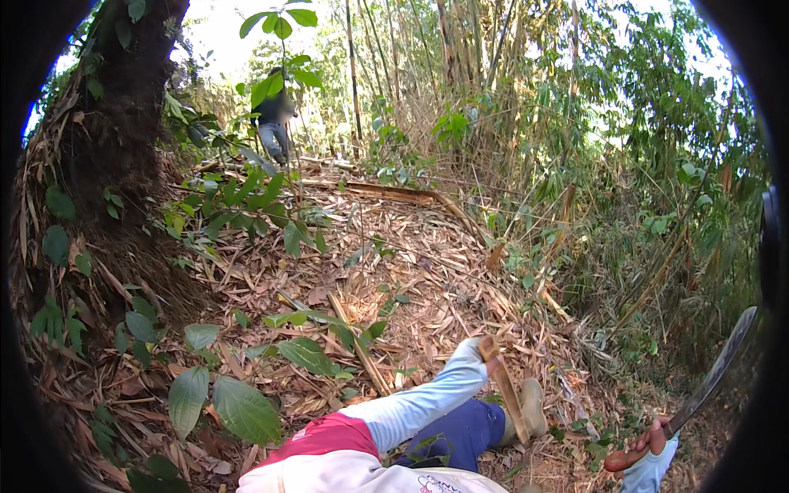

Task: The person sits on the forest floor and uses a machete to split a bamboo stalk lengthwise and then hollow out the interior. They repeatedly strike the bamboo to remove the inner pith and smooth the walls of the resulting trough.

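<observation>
My left hand (492, 359) is closed around the upper part of a flat brown strip (511, 403), which looks like split bamboo or wood. The strip slants down in front of my bent leg in dark blue trousers (464, 431), its lower end beside my tan boot (533, 407). Out at the lower right, my right hand (655, 437) grips the brown handle of a machete (713, 384). Its long dark blade points up and to the right, well apart from the strip. Light blue sleeves cover both forearms.
Dry bamboo leaves (394, 263) cover the sloping ground. A thick trunk (123, 148) stands at left, with broad-leaved plants (246, 407) near me. A cut stalk (359, 345) lies ahead, and bamboo thicket (657, 205) fills the right. Another person (274, 135) is upslope.
</observation>
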`<state>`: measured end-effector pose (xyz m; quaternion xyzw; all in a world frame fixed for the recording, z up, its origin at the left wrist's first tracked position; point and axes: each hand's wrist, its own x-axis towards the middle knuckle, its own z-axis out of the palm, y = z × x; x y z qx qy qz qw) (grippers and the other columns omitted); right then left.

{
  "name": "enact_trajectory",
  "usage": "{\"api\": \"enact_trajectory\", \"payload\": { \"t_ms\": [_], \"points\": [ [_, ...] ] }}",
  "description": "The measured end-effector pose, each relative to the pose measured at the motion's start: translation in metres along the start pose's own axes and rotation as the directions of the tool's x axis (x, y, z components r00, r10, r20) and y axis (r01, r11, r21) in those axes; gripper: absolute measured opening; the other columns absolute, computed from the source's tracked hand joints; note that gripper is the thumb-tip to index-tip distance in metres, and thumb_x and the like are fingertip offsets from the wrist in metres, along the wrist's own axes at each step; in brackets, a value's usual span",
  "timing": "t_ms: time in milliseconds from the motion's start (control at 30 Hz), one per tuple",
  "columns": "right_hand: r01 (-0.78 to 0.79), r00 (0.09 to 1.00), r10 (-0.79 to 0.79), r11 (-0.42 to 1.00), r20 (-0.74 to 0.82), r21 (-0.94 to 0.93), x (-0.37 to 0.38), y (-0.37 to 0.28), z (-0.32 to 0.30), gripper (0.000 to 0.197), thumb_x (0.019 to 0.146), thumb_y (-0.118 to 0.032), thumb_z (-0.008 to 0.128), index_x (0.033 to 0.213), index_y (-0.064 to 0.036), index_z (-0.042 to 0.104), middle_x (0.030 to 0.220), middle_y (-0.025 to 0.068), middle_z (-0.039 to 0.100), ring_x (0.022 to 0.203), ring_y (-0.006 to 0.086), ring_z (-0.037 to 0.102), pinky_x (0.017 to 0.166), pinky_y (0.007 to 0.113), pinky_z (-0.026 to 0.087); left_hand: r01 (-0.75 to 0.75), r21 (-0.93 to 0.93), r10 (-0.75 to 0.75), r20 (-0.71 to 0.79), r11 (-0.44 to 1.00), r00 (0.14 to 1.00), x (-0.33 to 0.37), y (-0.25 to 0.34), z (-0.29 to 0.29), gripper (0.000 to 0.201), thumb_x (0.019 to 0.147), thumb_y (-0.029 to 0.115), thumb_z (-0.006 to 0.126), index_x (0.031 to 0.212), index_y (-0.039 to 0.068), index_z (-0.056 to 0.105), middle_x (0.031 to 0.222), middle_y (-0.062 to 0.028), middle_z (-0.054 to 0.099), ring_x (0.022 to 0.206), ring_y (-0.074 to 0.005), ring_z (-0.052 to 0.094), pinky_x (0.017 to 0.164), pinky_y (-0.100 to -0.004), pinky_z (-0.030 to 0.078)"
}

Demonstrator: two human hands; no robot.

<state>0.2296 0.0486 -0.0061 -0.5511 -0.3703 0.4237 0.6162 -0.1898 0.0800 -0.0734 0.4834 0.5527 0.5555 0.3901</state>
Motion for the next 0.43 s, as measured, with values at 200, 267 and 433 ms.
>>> {"api": "enact_trajectory", "payload": {
  "t_ms": [200, 267, 433],
  "points": [
    [0.052, 0.996, -0.061, 0.989, 0.058, 0.136, 0.004, 0.015, 0.002, 0.024, 0.095, -0.022, 0.058, 0.099, -0.0056, 0.042, 0.058, -0.0006, 0.037, 0.045, 0.0119, 0.043, 0.044, 0.029, 0.042, 0.165, 0.159, -0.138, -0.171, 0.973, 0.976, -0.036, -0.004, -0.054, 0.041, 0.081, 0.016, 0.077, 0.111, -0.006, 0.06, 0.1, -0.0147, 0.07, 0.091, -0.0191, 0.065, 0.082, -0.0298, 0.05],
    [0.06, 0.994, -0.067, 0.995, 0.084, 0.081, 0.012, 0.019, -0.005, 0.024, 0.095, -0.023, 0.059, 0.098, -0.0052, 0.043, 0.059, 0.0, 0.038, 0.046, 0.0111, 0.043, 0.044, 0.027, 0.042, 0.289, 0.093, -0.281, -0.09, 0.953, 0.956, -0.044, -0.013, -0.077, 0.046, 0.078, 0.014, 0.078, 0.115, -0.008, 0.059, 0.104, -0.0148, 0.068, 0.101, -0.0193, 0.063, 0.089, -0.0291, 0.049],
    [-0.006, 0.991, -0.008, 0.994, 0.131, 0.107, 0.015, 0.026, -0.014, 0.033, 0.092, -0.031, 0.063, 0.097, -0.0056, 0.043, 0.06, 0.0007, 0.04, 0.046, 0.0102, 0.044, 0.046, 0.026, 0.043, 0.472, 0.292, -0.499, 0.023, 0.832, 0.866, -0.057, -0.009, -0.118, 0.073, 0.077, 0.015, 0.08, 0.141, 0.009, 0.046, 0.121, -0.0151, 0.063, 0.113, -0.0208, 0.059, 0.095, -0.0248, 0.046]
  ]
}}
